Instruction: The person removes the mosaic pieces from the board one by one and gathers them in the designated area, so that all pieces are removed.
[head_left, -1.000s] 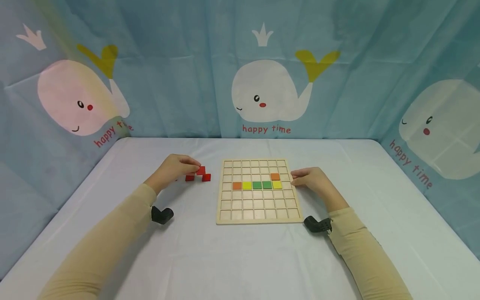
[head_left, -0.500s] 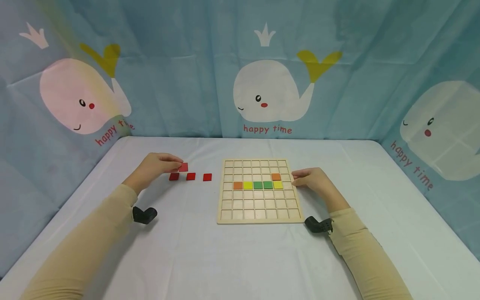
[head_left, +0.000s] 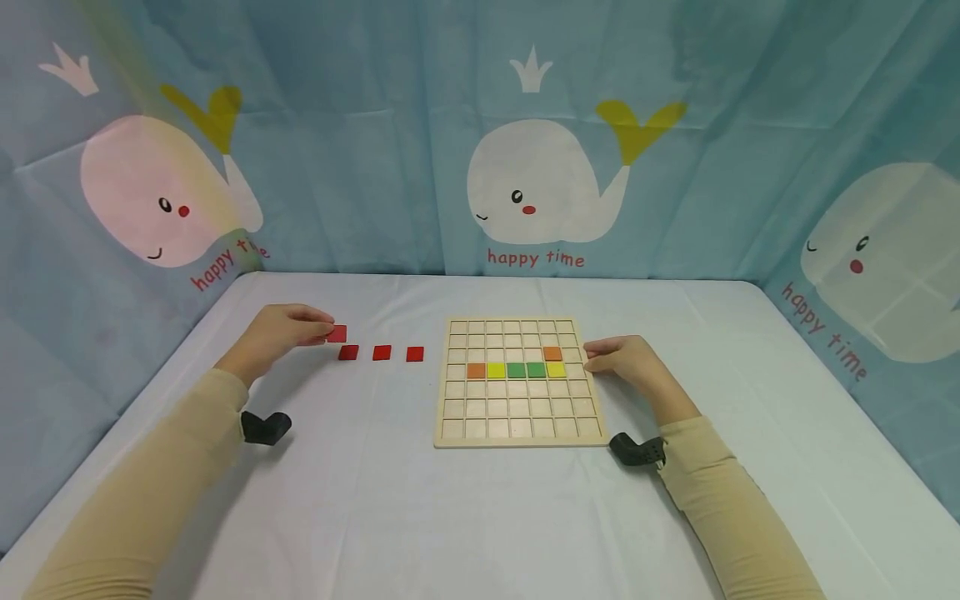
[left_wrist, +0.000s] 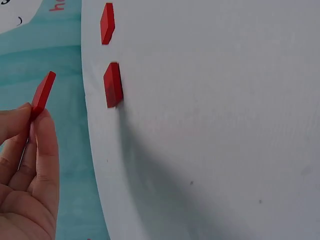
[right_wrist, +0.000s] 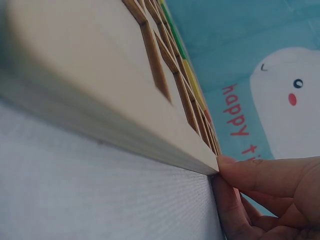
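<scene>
My left hand [head_left: 272, 335] pinches a red square tile [head_left: 338, 333] between thumb and fingers, raised above the table at the left. In the left wrist view that tile [left_wrist: 44, 94] sticks up from the fingertips. Three more red tiles [head_left: 382, 352] lie in a spaced row just right of and below it. A wooden grid board [head_left: 517, 443] lies flat at the middle, with orange, yellow and green tiles in some squares. With thumb and fingers my right hand [head_left: 633, 364] grips the board's right edge, as the right wrist view shows up close.
A white cloth covers the table [head_left: 480, 517]. Behind it hangs a blue curtain [head_left: 360, 183] printed with whales, which also runs along both sides. Black wrist devices [head_left: 266, 427] sit at both sleeve cuffs.
My left hand has moved left with the red tile, past the row, uncovering the tiles it hid before. My right hand stays at the board's edge. The board's tiles are unchanged.
</scene>
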